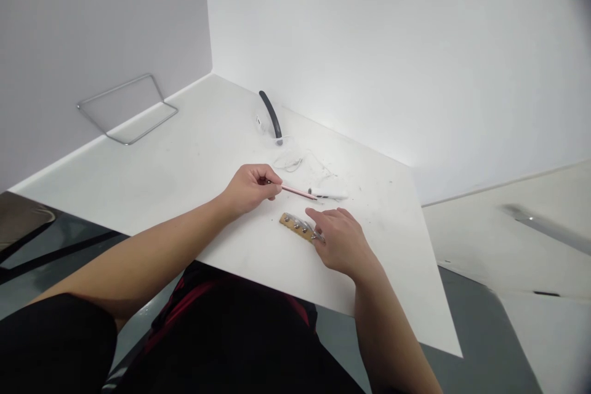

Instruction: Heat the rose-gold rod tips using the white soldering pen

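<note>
Pink stick (pixel 296 190) | pinched by left fingers (pixel 274 189), tip jutting right | right fingers (pixel 324 215) at tan strip (pixel 292 228), grip unclear

Over the table (pixel 184 166), the left hand (pixel 249 189) holds a thin rod (pixel 298 191), which points to the right. Before this rod lies a studded strip (pixel 295 228), its right end at the right hand (pixel 344 237). Behind the left hand is a cable (pixel 292 170); further behind, a curved bar (pixel 272 114). Far left, a wire frame (pixel 152 127) stands beside the partition (pixel 138 12).
</note>
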The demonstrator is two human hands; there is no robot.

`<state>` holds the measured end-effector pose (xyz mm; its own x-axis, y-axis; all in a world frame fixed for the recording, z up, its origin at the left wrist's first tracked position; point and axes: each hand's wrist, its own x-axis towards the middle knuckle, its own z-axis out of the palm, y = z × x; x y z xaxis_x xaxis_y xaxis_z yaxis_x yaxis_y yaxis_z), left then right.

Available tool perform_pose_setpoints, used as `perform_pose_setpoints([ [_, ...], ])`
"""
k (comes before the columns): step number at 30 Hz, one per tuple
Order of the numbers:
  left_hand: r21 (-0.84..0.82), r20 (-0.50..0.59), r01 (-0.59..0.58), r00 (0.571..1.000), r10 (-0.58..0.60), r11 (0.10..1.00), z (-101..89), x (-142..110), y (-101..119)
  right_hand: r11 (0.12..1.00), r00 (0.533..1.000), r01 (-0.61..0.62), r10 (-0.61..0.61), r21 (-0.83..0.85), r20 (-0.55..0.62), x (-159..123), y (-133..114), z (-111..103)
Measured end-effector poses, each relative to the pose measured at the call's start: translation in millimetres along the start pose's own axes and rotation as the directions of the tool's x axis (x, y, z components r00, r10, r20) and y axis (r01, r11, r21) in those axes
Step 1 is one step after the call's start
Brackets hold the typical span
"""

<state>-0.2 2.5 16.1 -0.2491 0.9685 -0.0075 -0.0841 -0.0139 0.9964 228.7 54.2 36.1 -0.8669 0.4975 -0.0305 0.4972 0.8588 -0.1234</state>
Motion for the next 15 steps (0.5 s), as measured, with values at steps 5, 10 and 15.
perform_pose_setpoints([
  [5, -0.002, -0.005, -0.004, 1.0, 0.004, 1.0, 0.1, 0.3, 2.1, 1.0, 1.0, 0.004, -0.004, 0.0, -0.007, 0.0, -1.6, -0.3],
  [10, -0.015, -0.006, -0.006, 1.0, 0.006, 1.0, 0.1, 0.8, 1.1, 0.999, 0.999, 0.006, -0.005, 0.042, -0.032, -0.3, 0.5, 1.8],
  [15, -0.018, -0.01, -0.005, 1.0, 0.004, 1.0, 0.1, 0.4, 1.3, 0.994, 1.0, -0.014, 0.017, 0.109, -0.026, -2.2, 1.4, -1.5],
])
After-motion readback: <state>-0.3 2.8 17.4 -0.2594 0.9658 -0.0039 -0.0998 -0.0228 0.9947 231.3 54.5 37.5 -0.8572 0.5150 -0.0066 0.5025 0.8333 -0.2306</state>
